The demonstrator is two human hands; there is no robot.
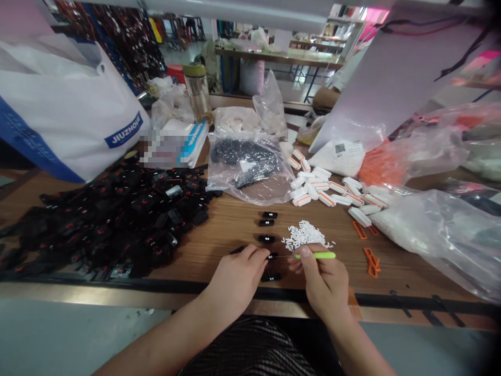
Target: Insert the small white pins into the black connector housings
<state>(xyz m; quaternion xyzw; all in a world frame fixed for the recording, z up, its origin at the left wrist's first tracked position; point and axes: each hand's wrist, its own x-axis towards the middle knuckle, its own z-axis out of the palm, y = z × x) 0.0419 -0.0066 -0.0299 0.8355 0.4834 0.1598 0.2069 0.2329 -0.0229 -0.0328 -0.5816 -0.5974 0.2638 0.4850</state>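
Note:
My right hand (326, 279) is closed around a slim tool with a lime-green handle (324, 255) and a thin metal shaft pointing left. The shaft's tip reaches a small black plastic part (272, 256), where the fingertips of my left hand (242, 271) are pressed together on it. My left fingers partly hide that part. In a column with it lie several similar black parts (266, 223) with white spots, and one more black part (271, 277) sits nearer the table edge. Small white plastic pieces (307, 235) are heaped just beyond my right hand.
A big pile of black parts (117, 219) covers the table's left. A clear bag (246, 162) of black parts lies behind the column. White cases (321, 187) with orange trim, orange frames (371, 262) and plastic bags (438, 235) occupy the right. A bottle (198, 94) stands behind.

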